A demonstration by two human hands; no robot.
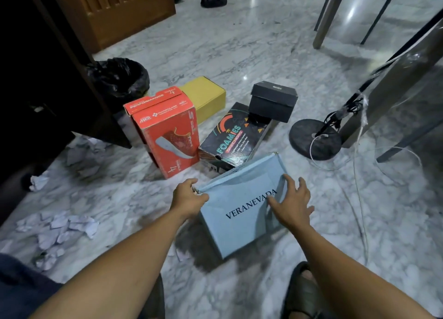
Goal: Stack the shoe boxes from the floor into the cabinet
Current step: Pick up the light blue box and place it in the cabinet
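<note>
A light blue shoe box [239, 210] printed VERANEVADA lies on the marble floor right in front of me. My left hand [188, 197] pinches its left top corner. My right hand [293, 202] rests spread on its right side, fingers apart. Behind it stand a red box [167, 129] on end, a yellow box [203, 96], a dark FOAMIES box [233, 138] and a small black box [273, 100] resting on the FOAMIES box's far end. The dark cabinet [36, 78] is at the left, its door open.
A black bin bag [117, 75] sits beside the cabinet door. Crumpled paper [60, 230] litters the floor at the left. A round stand base [315, 138] with trailing cables lies at the right, near table legs [328, 16]. My sandalled foot [303, 290] is below the blue box.
</note>
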